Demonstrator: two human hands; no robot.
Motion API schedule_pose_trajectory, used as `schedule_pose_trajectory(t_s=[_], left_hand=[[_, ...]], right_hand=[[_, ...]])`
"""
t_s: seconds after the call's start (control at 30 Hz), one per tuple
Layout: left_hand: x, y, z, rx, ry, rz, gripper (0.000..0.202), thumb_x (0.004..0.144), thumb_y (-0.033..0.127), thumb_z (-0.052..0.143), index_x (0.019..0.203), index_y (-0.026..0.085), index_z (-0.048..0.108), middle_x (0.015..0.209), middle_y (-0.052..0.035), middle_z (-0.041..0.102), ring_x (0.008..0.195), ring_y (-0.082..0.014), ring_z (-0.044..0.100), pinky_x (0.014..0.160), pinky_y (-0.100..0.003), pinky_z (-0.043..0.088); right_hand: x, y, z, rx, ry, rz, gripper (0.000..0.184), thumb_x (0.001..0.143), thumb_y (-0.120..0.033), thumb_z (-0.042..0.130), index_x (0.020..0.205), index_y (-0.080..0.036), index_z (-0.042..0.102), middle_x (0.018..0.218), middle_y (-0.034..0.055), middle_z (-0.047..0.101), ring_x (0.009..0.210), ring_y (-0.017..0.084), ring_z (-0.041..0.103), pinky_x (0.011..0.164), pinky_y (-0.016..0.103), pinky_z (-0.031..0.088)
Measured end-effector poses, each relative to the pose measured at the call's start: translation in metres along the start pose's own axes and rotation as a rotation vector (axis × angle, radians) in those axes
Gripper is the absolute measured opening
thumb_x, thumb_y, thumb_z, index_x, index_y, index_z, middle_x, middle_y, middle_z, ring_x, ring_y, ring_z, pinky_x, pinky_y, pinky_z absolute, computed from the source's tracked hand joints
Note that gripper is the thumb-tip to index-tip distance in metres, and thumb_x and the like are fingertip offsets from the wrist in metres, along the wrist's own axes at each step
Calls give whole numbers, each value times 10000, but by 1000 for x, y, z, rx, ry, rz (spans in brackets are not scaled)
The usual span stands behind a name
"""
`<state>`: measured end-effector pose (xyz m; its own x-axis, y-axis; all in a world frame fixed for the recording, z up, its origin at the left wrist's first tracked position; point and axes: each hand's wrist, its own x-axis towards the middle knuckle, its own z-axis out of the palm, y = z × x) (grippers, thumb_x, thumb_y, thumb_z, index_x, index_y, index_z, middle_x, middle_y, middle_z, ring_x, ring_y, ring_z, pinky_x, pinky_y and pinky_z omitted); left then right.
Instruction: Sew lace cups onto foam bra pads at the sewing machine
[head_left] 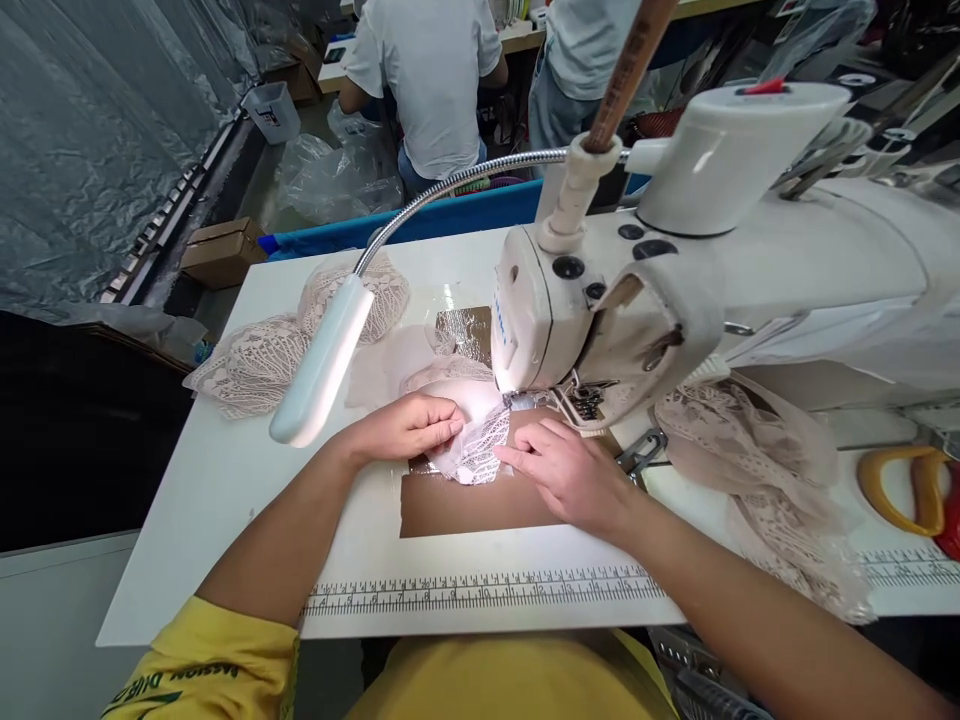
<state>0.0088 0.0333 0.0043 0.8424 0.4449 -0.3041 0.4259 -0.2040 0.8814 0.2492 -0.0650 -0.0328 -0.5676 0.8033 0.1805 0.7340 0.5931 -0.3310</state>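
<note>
A small piece of pale lace fabric point(475, 440) lies on the brown plate under the head of a white sewing machine point(600, 300). My left hand point(409, 425) rests on the fabric's left side, fingers curled and pressing it down. My right hand point(570, 470) lies flat on the fabric's right edge, fingers stretched toward the needle area point(525, 400). Both hands sit just in front of the presser foot.
A gooseneck lamp point(319, 365) hangs over the table's left. Finished lace pieces point(285, 340) are piled at the back left, more lace point(757, 470) heaps at the right. Orange-handled scissors point(900, 490) lie far right. A printed ruler point(480, 590) runs along the front edge. Two people work behind.
</note>
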Motion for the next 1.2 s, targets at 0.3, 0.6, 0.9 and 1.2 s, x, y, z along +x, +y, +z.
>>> schedule_pose_trajectory(t_s=[0.3, 0.6, 0.9, 1.2], left_hand=[[0, 7, 2, 215, -20, 65, 288, 939, 321, 429, 806, 133, 603, 709, -4, 584, 615, -87, 476, 589, -181, 374], [-5, 18, 13, 397, -76, 38, 300, 785, 278, 650, 1076, 205, 666, 704, 33, 624, 571, -97, 520, 536, -185, 361], [-1, 11, 11, 244, -63, 87, 306, 942, 307, 428, 742, 141, 590, 730, -14, 596, 636, -98, 517, 618, -190, 397], [-4, 15, 11, 280, -134, 166, 205, 876, 197, 539, 991, 183, 708, 1000, -50, 713, 876, -155, 646, 756, -211, 468]], right_hand=[[7, 0, 0, -49, -13, 66, 414, 841, -68, 418, 1179, -192, 621, 910, 61, 566, 774, 172, 449, 642, 274, 328], [3, 3, -3, -1, -16, 3, 435, 807, -56, 437, 1124, -257, 659, 879, 35, 555, 753, 157, 449, 631, 271, 305], [0, 7, -2, 54, -6, -26, 424, 823, -41, 443, 1136, -230, 658, 908, 33, 578, 747, 140, 456, 649, 264, 319], [-2, 7, -1, 42, -7, -26, 447, 799, -36, 458, 1147, -242, 649, 917, 31, 582, 755, 146, 459, 654, 271, 319]])
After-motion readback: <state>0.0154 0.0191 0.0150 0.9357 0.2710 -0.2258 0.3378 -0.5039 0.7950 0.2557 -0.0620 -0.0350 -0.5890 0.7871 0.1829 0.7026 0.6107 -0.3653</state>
